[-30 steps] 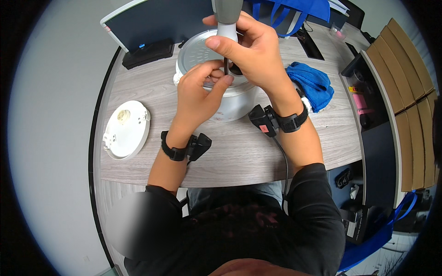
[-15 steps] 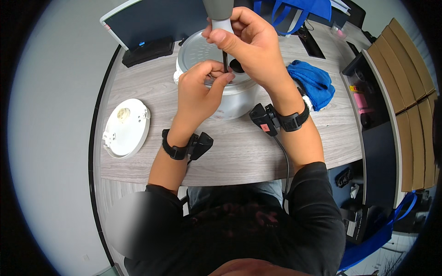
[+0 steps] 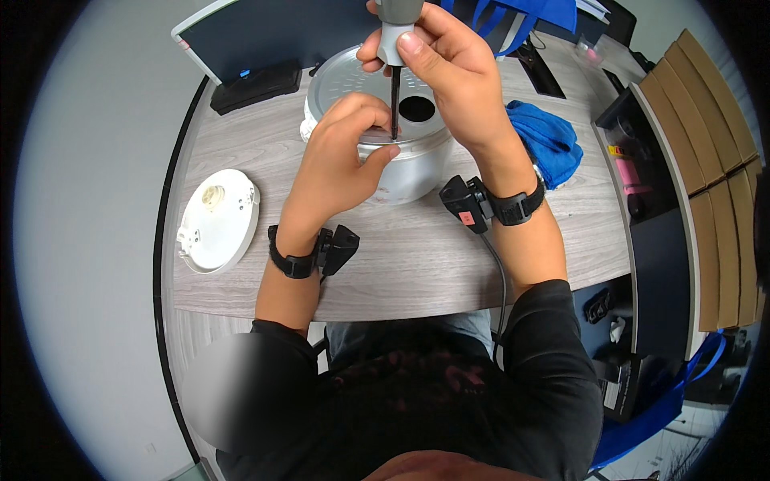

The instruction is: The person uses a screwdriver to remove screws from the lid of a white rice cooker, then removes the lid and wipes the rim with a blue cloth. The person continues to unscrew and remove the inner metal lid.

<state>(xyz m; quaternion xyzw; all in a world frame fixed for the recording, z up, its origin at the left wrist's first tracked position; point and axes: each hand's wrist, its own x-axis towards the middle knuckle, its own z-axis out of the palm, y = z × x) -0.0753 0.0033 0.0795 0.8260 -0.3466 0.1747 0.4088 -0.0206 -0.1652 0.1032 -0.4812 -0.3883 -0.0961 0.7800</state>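
My right hand [image 3: 461, 68] is closed round a screwdriver [image 3: 395, 42] with a grey handle, held upright with its dark shaft pointing down. The shaft's tip meets the near rim of a white round appliance [image 3: 405, 172] resembling a rice cooker. On its top lies a grey metal plate [image 3: 341, 84] with small slots and a round dark hole. At that rim, my left hand [image 3: 343, 152] has thumb and forefinger parted on either side of the tip, with nothing visible held between them. A screw at the tip cannot be made out.
A white round cover [image 3: 224, 228] lies at the left of the table. A blue cloth [image 3: 545, 144] is right of the appliance. Behind stand a monitor [image 3: 273, 36], a black box [image 3: 255, 90] and a blue bag [image 3: 529, 20]. Cardboard boxes [image 3: 682, 104] top a shelf at right.
My left fingers have parted from their pinch at the screwdriver's tip. My right hand has shifted slightly right, and more of the shaft and the plate's dark hole shows.
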